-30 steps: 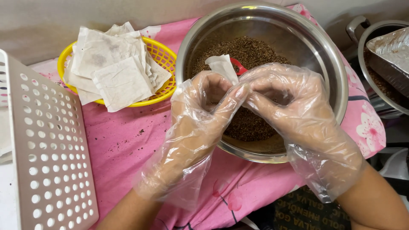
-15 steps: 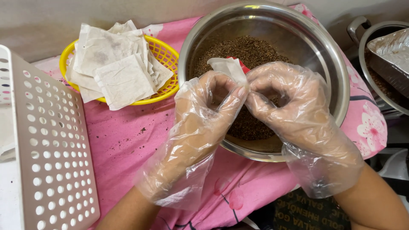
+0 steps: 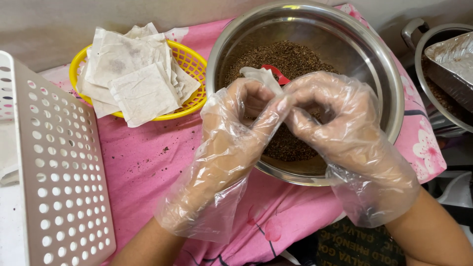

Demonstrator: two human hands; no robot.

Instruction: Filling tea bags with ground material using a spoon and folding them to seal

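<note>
Hands: both wear loose clear plastic gloves and meet, fingertips touching, over the near half of the steel bowl.
Left hand (image 3: 236,123): fingers curled in tight, pinched shut on a small white filter pouch whose top corner sticks up above the knuckles.
Right hand (image 3: 335,123): fingers curled round into a ring, tips pressed against the left hand's fingertips at the pouch; whether it grips the pouch itself cannot be told, since the fingers hide the contact.
Pink cloth (image 3: 148,162): a flowered pink cover spread over the work surface, lying under the bowl and the basket, flecked with dark crumbs near its middle.
Steel bowl (image 3: 384,74): a wide, round, shiny mixing bowl standing on the cloth, directly beneath both hands.
White perforated panel (image 3: 54,172): a plastic sheet full of round holes, tilted at the left edge, well apart from the hands.
Brown granules (image 3: 290,56): a coarse dark brown heap filling the bottom of the bowl.
Yellow basket (image 3: 192,61): a shallow mesh basket left of the bowl, just beside its rim.
Pouch stack (image 3: 133,74): flat white filter pouches piled loosely in the basket, some overhanging its rim.
Second pot (image 3: 419,34): a metal pot at the right edge, holding a foil tray (image 3: 453,61).
Filter pouch (image 3: 263,76): held in the left fingers, above the granules.
Red scoop (image 3: 276,73): a small red piece lying on the granules, just behind the pouch.
</note>
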